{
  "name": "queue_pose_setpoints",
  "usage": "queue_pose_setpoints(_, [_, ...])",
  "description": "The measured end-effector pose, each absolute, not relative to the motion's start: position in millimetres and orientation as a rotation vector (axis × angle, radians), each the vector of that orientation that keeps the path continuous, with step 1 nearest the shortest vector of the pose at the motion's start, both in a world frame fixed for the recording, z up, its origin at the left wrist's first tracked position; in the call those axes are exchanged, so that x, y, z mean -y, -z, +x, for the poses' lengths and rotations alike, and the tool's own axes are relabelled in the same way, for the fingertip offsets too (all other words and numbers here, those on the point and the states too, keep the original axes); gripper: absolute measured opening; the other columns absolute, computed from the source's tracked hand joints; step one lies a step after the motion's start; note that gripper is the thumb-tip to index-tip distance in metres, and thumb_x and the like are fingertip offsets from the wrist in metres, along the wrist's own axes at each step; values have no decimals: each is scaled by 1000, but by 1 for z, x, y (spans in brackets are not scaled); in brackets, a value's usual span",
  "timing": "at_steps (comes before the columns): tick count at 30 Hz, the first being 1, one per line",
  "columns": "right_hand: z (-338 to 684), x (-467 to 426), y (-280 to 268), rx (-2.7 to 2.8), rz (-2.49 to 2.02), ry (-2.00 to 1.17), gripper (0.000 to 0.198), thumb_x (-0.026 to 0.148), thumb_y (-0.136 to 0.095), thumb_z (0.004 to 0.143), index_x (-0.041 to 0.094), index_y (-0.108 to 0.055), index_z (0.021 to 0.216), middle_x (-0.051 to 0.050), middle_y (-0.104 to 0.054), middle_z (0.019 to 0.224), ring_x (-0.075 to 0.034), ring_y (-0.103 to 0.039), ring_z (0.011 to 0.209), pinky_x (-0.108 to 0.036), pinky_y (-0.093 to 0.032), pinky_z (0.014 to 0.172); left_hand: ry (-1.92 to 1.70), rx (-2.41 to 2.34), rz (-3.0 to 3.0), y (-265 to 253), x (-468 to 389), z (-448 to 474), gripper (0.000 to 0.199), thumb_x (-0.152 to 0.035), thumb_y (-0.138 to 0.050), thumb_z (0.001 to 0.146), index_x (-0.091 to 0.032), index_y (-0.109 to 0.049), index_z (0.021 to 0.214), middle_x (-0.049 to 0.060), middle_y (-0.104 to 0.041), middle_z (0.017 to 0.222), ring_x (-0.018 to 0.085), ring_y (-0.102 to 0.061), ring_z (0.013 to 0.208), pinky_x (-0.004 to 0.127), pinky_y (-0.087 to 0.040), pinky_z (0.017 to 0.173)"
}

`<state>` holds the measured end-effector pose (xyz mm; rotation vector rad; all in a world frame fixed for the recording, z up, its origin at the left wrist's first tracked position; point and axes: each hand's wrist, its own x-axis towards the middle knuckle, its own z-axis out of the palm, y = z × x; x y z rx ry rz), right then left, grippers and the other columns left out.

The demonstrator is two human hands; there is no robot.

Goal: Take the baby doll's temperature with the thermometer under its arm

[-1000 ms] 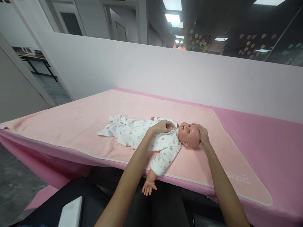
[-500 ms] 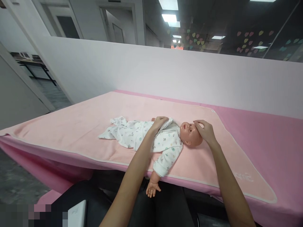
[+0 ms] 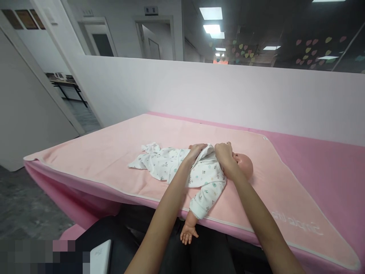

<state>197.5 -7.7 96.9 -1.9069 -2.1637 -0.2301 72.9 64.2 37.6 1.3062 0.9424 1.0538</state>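
A baby doll (image 3: pixel 245 164) lies on its back, head to the right, in a white printed baby shirt (image 3: pixel 205 173) and matching trousers (image 3: pixel 159 161). My left hand (image 3: pixel 196 152) is at the chest, its fingers closed on the shirt's raised front edge. At the collar, just below the doll's chin, my right hand (image 3: pixel 224 154) is curled with its fingers closed on the shirt; it covers much of the doll's face. The doll's near arm hangs over the table edge, with its bare hand (image 3: pixel 189 233) past the sleeve.
Under the doll, a peach blanket (image 3: pixel 114 140) is spread over a pink cloth (image 3: pixel 327 160). A white partition (image 3: pixel 199 91) with dark glass above it stands behind the table. A white object (image 3: pixel 100 257) lies at the lower left near my legs.
My right hand has moved left from the doll's forehead to the shirt collar. The left hand stays at the shirt front. The view has shifted slightly.
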Motion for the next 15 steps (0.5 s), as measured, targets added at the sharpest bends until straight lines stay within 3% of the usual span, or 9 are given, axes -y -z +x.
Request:
queue_pose_setpoints(5, [235,33,-134,1951,-1823,135,21,19,-50,77,17,-67,66,-7,-68,67,-17,-62,70,-28,-38,72,-1038,-898,1301,-38,-65,75,23,-34,-63,61,-12,-64,71,1,-63,68,15,-54,69,26,-40,65])
queue_pose_setpoints(10, [269,73,-170,1645,-1444,-114,17,31,-58,73,20,-71,77,-3,-71,86,-20,-63,87,-29,-46,77,-1036,-867,1437,-41,-62,76,23,-33,-63,64,-15,-69,75,4,-68,80,18,-58,81,26,-43,74])
queue_pose_setpoints(15, [270,92,-174,1464,-1224,-240,21,37,-65,69,20,-71,79,-3,-71,89,-21,-63,92,-34,-47,84,-481,-666,1843,-50,-52,72,33,-33,-74,55,-17,-72,83,5,-70,81,19,-61,83,25,-44,77])
